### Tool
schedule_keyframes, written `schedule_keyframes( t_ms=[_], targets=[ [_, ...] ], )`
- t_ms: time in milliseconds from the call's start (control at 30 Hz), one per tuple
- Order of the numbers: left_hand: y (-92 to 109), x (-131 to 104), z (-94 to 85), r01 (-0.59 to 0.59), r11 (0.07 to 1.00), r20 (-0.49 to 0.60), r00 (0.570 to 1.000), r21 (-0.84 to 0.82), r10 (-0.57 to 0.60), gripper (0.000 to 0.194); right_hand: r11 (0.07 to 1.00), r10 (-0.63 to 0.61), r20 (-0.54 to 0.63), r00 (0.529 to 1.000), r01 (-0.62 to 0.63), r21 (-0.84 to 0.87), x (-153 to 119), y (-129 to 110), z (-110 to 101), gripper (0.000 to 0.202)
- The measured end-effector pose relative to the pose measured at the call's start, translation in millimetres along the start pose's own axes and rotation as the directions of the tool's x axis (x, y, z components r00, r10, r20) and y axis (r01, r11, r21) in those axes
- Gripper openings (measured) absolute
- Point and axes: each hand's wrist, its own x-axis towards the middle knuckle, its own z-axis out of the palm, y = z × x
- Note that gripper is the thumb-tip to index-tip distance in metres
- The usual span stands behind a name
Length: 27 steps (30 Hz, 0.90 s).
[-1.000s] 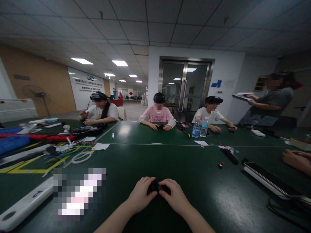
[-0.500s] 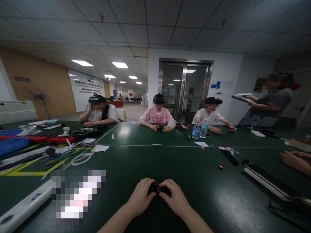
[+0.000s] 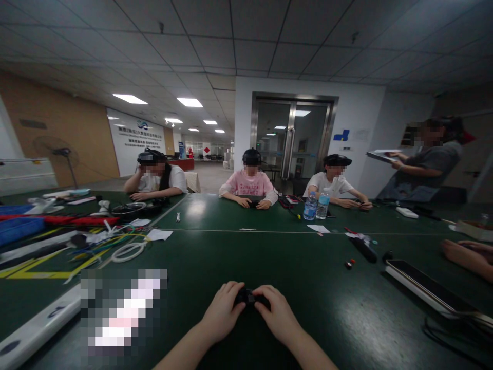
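Observation:
In the head view, a small black object is held low over the green table, close to the camera wearer. My left hand closes round its left end, thumb in front and fingers behind. On the opposite end, my right hand has the same kind of grip. Between the two thumbs a dark middle part shows; the fingers cover the rest, so I cannot tell its exact kind.
Left of my hands lie a long white bar, a coiled white cable and blue trays. Two water bottles stand ahead. At right are a black-topped slab and a co-worker's hands. Several people sit opposite.
My hands stay nearly in place round the black object, with a little more of its middle showing. The seated person at the far right has brought both hands together.

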Motion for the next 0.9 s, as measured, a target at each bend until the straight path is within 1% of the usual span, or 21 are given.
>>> schedule_keyframes(
  t_ms=[100,300,533,900],
  targets=[
    [-0.4,-0.9,-1.0,0.001,1.0,0.001,1.0,-0.017,-0.001,0.045,1.0,-0.006,-0.004,1.0,0.006,-0.006,-0.4,-0.5,-0.2,0.024],
    [1.6,-2.7,-4.3,-0.036,0.999,-0.007,0.999,-0.038,0.036,0.04,1.0,0.0,-0.006,1.0,-0.001,-0.009,-0.7,-4.1,-1.1,0.023],
    [3.1,-2.1,-5.4,-0.048,0.999,0.019,0.999,-0.019,0.049,0.04,0.999,0.03,-0.016,0.999,-0.03,-0.02,-0.6,-6.2,-1.0,0.021],
    [3.4,-3.1,-5.9,-0.059,0.998,0.018,0.998,-0.009,0.06,0.042,0.999,0.042,-0.002,0.999,-0.042,-0.011,-1.4,-7.8,-2.1,0.018]
  ],
)
